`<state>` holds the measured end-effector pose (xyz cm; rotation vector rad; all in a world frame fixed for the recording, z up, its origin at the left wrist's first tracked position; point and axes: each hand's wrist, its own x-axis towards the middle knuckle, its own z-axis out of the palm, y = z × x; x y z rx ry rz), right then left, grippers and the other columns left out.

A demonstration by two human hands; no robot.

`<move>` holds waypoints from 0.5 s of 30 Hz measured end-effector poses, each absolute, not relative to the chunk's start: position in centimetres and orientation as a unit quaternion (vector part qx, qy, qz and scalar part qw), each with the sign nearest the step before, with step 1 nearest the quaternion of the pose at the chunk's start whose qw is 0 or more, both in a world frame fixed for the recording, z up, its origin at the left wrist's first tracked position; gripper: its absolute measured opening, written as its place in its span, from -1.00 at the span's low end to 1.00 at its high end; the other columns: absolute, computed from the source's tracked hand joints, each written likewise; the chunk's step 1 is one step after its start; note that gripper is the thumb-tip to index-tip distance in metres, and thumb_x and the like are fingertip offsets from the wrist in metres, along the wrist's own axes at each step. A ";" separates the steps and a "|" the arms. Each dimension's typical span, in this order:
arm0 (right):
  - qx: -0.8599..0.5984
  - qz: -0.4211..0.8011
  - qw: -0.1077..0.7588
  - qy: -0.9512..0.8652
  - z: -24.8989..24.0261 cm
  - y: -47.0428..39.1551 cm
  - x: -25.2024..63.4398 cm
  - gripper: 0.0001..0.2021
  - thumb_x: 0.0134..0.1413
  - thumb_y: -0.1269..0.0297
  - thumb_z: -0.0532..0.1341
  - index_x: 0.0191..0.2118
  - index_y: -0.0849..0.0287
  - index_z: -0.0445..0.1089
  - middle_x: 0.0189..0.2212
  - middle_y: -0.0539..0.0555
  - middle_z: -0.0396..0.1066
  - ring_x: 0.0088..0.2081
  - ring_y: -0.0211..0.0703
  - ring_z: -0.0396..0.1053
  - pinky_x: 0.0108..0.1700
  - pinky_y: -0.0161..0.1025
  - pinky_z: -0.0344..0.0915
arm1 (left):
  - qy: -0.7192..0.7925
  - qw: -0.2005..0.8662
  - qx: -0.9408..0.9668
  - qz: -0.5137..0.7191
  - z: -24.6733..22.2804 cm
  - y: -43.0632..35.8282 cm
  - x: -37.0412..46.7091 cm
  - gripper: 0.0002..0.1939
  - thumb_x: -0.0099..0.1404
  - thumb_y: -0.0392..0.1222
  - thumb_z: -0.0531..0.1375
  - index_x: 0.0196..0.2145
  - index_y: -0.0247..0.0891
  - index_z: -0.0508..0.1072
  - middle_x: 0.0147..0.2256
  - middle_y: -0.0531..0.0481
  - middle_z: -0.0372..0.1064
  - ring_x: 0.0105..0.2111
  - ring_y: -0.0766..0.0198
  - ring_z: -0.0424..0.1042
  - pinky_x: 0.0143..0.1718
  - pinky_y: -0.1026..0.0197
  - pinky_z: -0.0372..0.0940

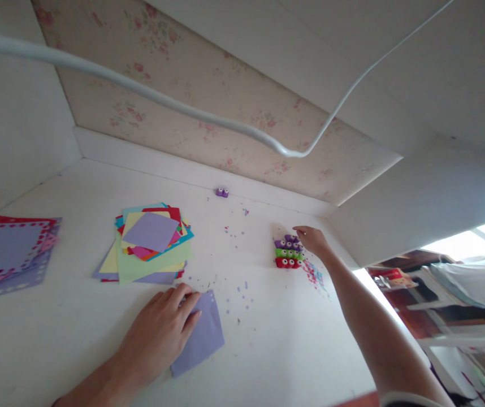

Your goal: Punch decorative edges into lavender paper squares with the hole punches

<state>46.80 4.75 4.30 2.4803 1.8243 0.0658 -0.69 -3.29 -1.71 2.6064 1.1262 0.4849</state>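
Note:
My left hand (164, 325) rests with bent fingers on a sheet of purple paper (204, 333), holding it at its upper left; a few small holes show at the sheet's top corner. At the right, my right hand (314, 240) reaches the back of a cluster of small googly-eyed pieces (288, 253), in rows of purple, green and red. Its fingers are drawn together beside the purple ones. Whatever is between the fingertips is too small to make out. Two more purple eyed pieces (222, 193) stand apart near the back edge.
A stack of coloured paper (151, 232) lies left of centre. Farther left are purple and red sheets with punched edges (7, 249). Tiny paper bits (245, 293) dot the white tabletop (263, 362), with red and blue ones (314, 274) heaped right. A white cable (225, 121) hangs across the view above.

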 end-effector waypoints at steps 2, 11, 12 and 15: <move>0.813 0.020 0.042 0.581 4.4 4.9 47.3 -0.60 0.18 0.38 0.03 0.04 0.07 0.49 -0.03 0.08 0.52 -0.05 -0.07 0.48 -0.02 -0.25 0.33 | 0.386 0.132 0.898 0.167 -1.7 -3.2 -0.7 -0.74 0.40 -0.20 0.04 -0.02 -0.14 0.42 -0.09 -0.08 0.38 -0.14 0.12 0.41 -0.07 0.02 0.28; 0.812 -0.019 0.100 0.575 3.9 4.9 49.3 -0.61 0.16 0.40 0.02 -0.04 0.08 0.53 -0.04 0.05 0.52 -0.05 -0.07 0.48 -0.05 -0.26 0.35 | 0.389 0.130 0.895 0.175 -1.7 -3.2 -0.7 -0.74 0.39 -0.20 0.06 -0.02 -0.13 0.43 -0.09 -0.06 0.38 -0.14 0.12 0.42 -0.07 0.04 0.27; 0.811 -0.017 0.102 0.576 3.9 4.9 49.3 -0.61 0.16 0.40 0.02 -0.03 0.08 0.53 -0.03 0.06 0.52 -0.04 -0.06 0.48 -0.04 -0.26 0.35 | 0.388 0.129 0.896 0.174 -1.7 -3.2 -0.7 -0.73 0.39 -0.20 0.05 -0.01 -0.13 0.43 -0.09 -0.06 0.38 -0.13 0.12 0.41 -0.07 0.04 0.26; 0.809 -0.007 0.100 0.579 3.8 5.3 49.0 -0.58 0.19 0.38 -0.01 0.05 0.09 0.48 0.04 0.09 0.47 0.02 -0.04 0.44 0.01 -0.21 0.33 | 0.386 0.131 0.897 0.170 -1.7 -3.2 -0.7 -0.73 0.39 -0.19 0.05 -0.01 -0.15 0.43 -0.09 -0.07 0.38 -0.13 0.12 0.41 -0.06 0.03 0.26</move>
